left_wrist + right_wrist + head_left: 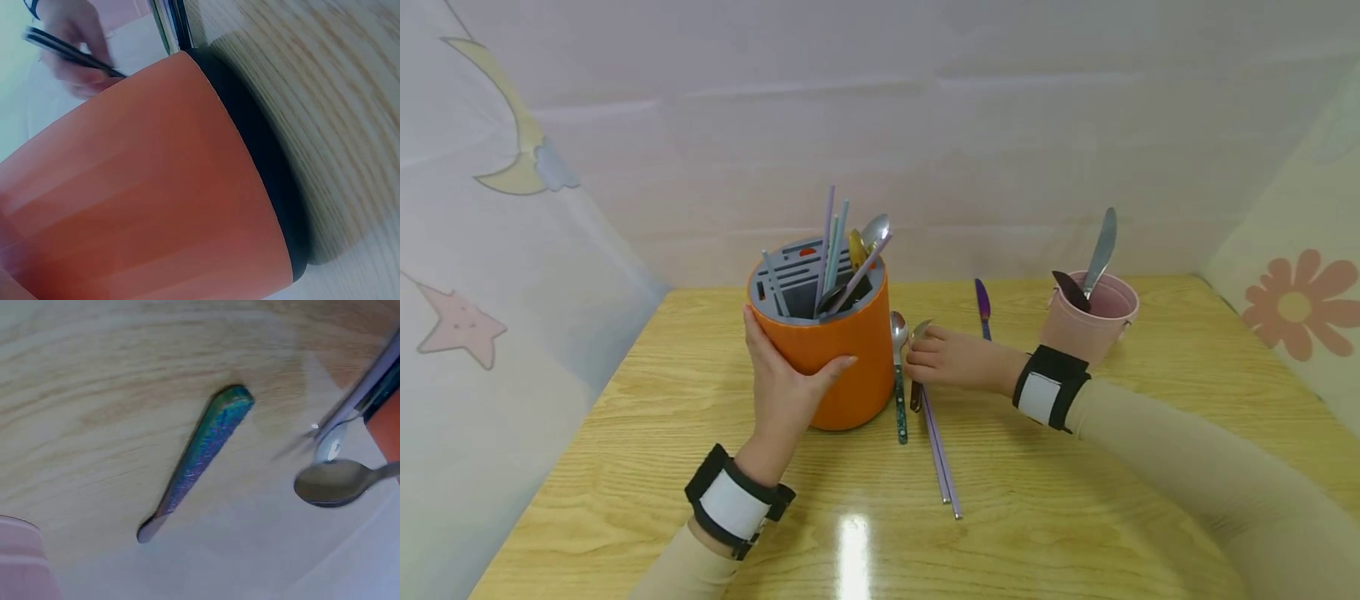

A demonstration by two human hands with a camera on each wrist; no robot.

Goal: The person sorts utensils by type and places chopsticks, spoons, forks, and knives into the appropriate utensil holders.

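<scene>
Left hand (pixel 786 392): fingers wrap the orange cutlery holder (pixel 827 346), upright on the tabletop (pixel 1075 500). Right hand (pixel 951 358): fingers pinch a brown-handled spoon (pixel 917 371) just right of the holder, beside a green-handled spoon (pixel 898 375) and purple chopsticks (pixel 942 458). Pink cup (pixel 1086 321) well right.

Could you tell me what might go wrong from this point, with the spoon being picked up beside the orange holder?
The right hand pinches a spoon close to the other spoon and chopsticks, so it could knock them. The crowded orange holder, steadied by the left hand, may snag it.
</scene>
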